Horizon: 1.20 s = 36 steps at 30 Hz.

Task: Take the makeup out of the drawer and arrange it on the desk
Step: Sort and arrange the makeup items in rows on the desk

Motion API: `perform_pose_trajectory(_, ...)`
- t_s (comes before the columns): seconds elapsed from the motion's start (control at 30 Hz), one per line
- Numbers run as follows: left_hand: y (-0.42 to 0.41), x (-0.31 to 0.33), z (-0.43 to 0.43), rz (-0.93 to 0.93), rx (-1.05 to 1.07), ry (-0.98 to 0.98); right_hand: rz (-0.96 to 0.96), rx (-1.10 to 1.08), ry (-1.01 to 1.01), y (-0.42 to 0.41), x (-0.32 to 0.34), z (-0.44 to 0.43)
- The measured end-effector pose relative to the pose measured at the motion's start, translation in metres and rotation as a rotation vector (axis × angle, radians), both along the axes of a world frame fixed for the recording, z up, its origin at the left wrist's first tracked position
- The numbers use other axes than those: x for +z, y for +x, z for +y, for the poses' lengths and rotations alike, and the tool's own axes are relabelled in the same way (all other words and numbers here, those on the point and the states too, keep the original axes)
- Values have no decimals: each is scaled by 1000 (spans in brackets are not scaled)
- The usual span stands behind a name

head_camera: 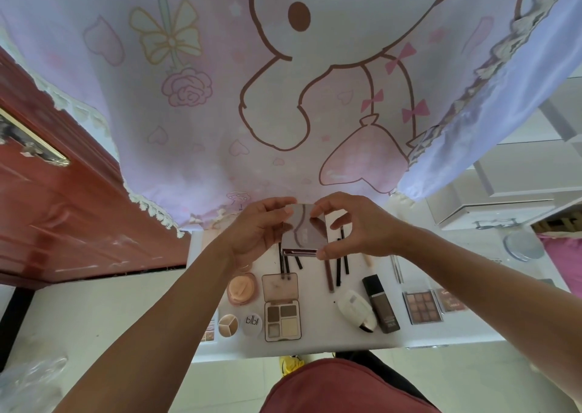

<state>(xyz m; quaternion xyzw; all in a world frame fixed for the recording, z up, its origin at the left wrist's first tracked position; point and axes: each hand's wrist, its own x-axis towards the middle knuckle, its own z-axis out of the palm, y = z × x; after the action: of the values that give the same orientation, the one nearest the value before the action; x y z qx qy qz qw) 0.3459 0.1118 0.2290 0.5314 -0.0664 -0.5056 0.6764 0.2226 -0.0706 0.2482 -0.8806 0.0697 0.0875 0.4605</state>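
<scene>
Nearest, along the front edge of the white desk (327,337), two small round pots (253,322) sit close to the drop, so a brushing forearm could knock them off. Just behind them an open eyeshadow palette (282,307) lies with its pans bare. At three o'clock from it are a white puff (356,310) and a dark bottle (380,304) lying on its side, which may roll if nudged. Farther back, loose pencils (329,272) lie scattered. Directly above them, clear of the desk, is the silver mirrored case (304,230). The left hand (255,230) has its fingers curled round the case's nine o'clock side. The right hand (359,223) pinches it from three o'clock, thumb at the near corner. The shiny shell looks slippery. If either grip loosens, the case would likely fall on the pencils or the bare pans at six o'clock. Setting it down on the pencils would leave it tilted. Beyond hangs a cartoon-print cloth (220,97).
</scene>
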Motion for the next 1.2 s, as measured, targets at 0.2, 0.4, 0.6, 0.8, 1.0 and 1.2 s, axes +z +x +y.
perform_pose_trajectory(0.2, -1, 5, 12, -66, -120, -105, 5, -156, 172, 1, -1, -10)
perform_pose_trajectory(0.4, -2, 11, 6, -120, -104, -63, 15, -171, 230, 3, 3, -8)
perform_pose_trajectory(0.6, -4, 11, 5, -133, -116, -89, 18, -171, 249, 2, 7, -9)
perform_pose_trajectory(0.8, -5, 9, 3, -150, -114, -83, 0, -165, 248, 3, 10, -10)
perform_pose_trajectory(1.0, -2, 7, 5, -85, -85, -116, 1, -156, 236, 3, 8, -8)
perform_pose_trajectory(1.2, 0, 10, 10, -189, -104, -63, 23, -92, 218, 3, 6, -7)
